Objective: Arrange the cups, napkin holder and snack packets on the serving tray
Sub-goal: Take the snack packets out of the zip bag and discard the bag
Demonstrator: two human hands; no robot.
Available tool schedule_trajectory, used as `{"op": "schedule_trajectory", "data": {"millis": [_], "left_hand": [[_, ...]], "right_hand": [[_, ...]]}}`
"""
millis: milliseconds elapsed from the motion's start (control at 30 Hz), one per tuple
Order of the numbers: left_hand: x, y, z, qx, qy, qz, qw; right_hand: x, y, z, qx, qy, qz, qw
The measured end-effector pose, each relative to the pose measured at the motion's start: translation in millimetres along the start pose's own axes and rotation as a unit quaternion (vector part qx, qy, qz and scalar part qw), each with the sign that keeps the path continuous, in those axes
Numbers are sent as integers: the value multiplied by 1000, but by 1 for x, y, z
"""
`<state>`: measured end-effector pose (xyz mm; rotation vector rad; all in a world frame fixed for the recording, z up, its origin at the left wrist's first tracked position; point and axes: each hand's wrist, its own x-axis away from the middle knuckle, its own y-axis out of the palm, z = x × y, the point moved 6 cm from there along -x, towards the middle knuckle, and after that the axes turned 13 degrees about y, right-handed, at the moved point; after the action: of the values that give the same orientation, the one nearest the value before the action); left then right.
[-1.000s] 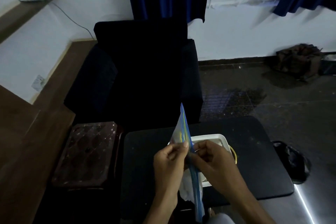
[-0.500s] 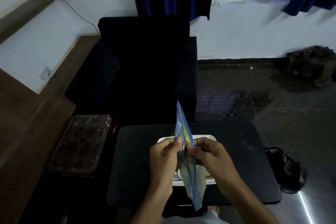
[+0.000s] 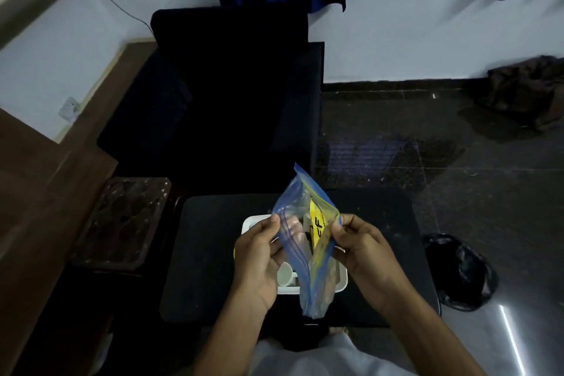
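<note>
**Student:** Dim room, glossy dark floor [image 3: 457, 192], black armchair [image 3: 232, 94] at the back. What sits nearest the viewer?

**Tutor:** Matte black surface [image 3: 207, 253] with rounded corners, bearing a white rectangular tray [image 3: 343, 282]. Held above the tray is a clear zip bag [image 3: 300, 253] with blue seal strips.

**Student:** How does the bag lie relative to the fingers?

**Tutor:** Left hand [image 3: 259, 256]: thumb and fingers [image 3: 274, 220] pinch the left lip of the mouth. Right hand [image 3: 363, 250]: fingers [image 3: 335, 227] pinch the right lip. The two lips are drawn apart, so the mouth gapes toward the viewer. The far corner points up and the body hangs down between the wrists.

**Student:** Materials and shapes?

**Tutor:** Thin, crinkled, translucent film. Inside is a yellow packet [image 3: 317, 223] with black lettering, standing on edge. A small white cup [image 3: 285, 274] lies on its side in the tray, just beside the left palm.

**Student:** What is obscured?

**Tutor:** Hands and bag cover most of the tray. The lettering is only partly legible. The bag's lower contents are a brownish blur that cannot be identified. A black plastic sack [image 3: 457, 272] on the floor at right is lost in shadow.
</note>
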<state>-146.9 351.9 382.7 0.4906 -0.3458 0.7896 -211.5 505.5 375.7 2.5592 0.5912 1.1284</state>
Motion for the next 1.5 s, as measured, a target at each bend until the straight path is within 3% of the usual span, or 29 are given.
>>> {"op": "schedule_trajectory", "data": {"millis": [333,433,567,667,733,833,967,1067,1167,1233,1300,1400,1500], "left_hand": [[-31,-24,22,81,-11,38,996],[-33,-28,33,74,8,33,997],[-20,-33,40,-15,42,25,999],[-9,-31,29,-134,37,8,990],[-5,-24,23,-157,29,1,987],[-3,-17,23,-149,39,-10,988],[-3,-2,33,-122,68,-76,987],[-2,-1,39,-77,77,-80,991],[-4,-5,47,-90,87,-163,979],[-9,-16,55,-96,92,-178,975],[-13,-22,63,-111,101,-182,972],[-14,-29,73,-111,100,-180,972],[-19,-39,79,-106,105,-164,975]], "right_hand": [[-5,-49,-24,-43,-36,69,996],[-5,-35,-32,-37,-40,45,998],[1,8,-37,32,-46,-23,998],[3,32,-36,73,-54,-43,995],[4,41,-37,98,-57,-47,992],[7,39,-39,134,-68,-7,989],[16,5,-34,163,-50,113,979],[19,-11,-23,273,-19,178,945],[14,0,-36,435,-134,259,852],[3,28,-47,522,-215,252,785],[-15,57,-54,567,-262,221,749],[-40,89,-62,598,-266,204,728],[-54,105,-66,587,-255,181,747]]}}
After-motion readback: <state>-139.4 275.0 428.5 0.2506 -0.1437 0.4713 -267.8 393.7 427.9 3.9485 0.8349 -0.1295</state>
